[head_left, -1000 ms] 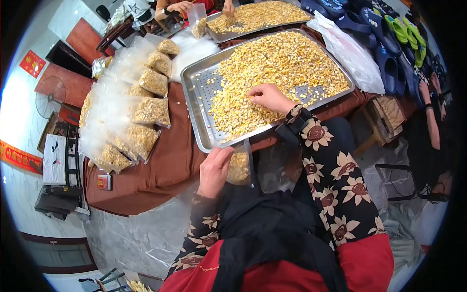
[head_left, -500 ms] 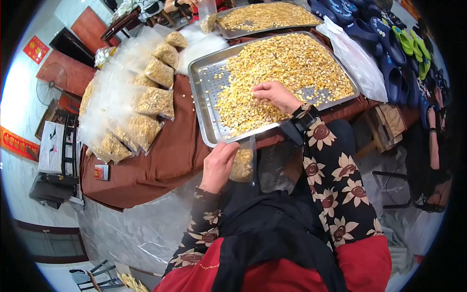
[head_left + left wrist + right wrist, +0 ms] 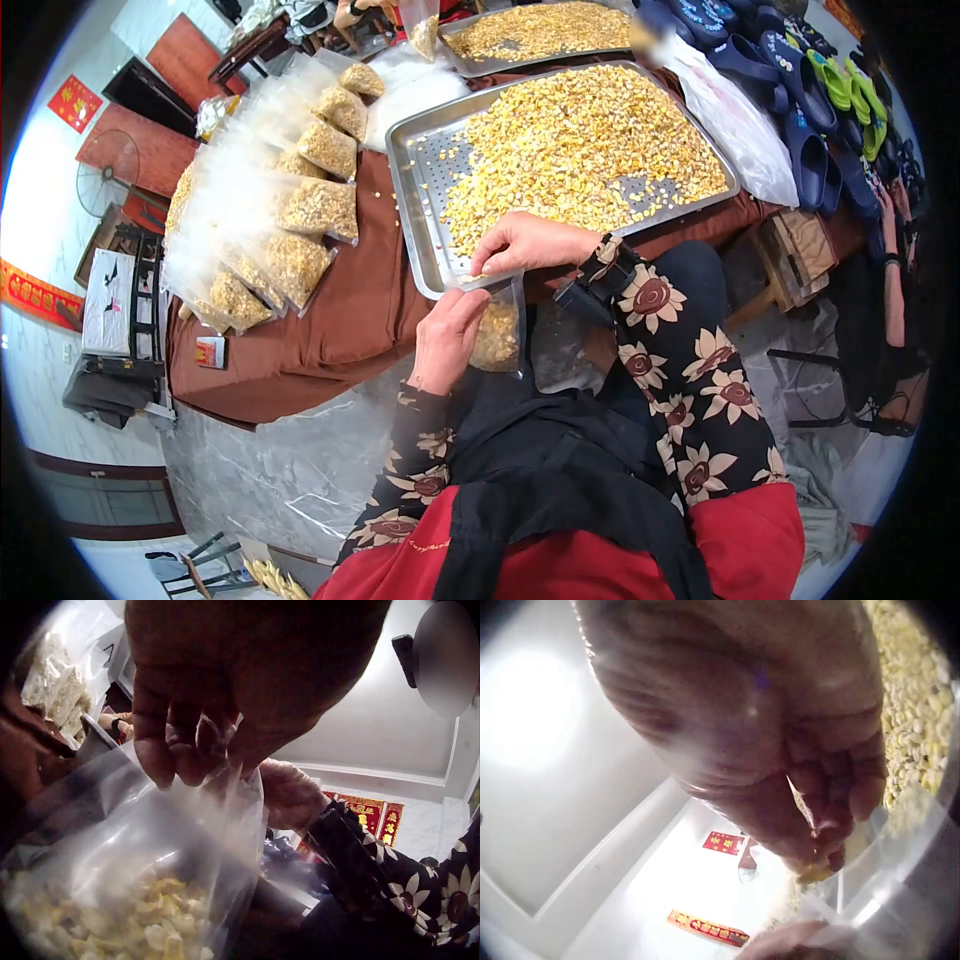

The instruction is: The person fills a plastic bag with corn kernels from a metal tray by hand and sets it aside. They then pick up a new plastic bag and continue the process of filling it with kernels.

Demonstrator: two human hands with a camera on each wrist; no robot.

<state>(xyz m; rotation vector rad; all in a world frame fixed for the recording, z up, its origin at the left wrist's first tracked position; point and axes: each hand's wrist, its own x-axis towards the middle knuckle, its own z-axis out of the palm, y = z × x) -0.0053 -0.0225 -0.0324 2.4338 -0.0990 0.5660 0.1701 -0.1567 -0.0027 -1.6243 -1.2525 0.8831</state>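
Note:
My left hand (image 3: 446, 338) pinches the top of a clear plastic bag (image 3: 498, 340) in front of the tray's near edge. Yellow and whitish corn kernels (image 3: 169, 919) fill the bag's lower part in the left wrist view. Right beside it, over the bag's mouth, is my right hand (image 3: 535, 243), fingers bent together. A yellow kernel (image 3: 817, 875) shows between its thumb and fingertips in the right wrist view. Behind both hands a perforated metal tray (image 3: 424, 195) carries a broad heap of loose kernels (image 3: 585, 130).
Several filled bags (image 3: 318, 208) stand on the brown cloth (image 3: 370, 290) at left. A second tray (image 3: 478, 67) of kernels lies at the back. White plastic (image 3: 735, 135) and blue clogs (image 3: 805, 165) are at right. A small red packet (image 3: 210, 352) lies front left.
My right hand has come from over the heap of kernels, left and toward me, to the bag's mouth. My left hand keeps its pinch on the bag.

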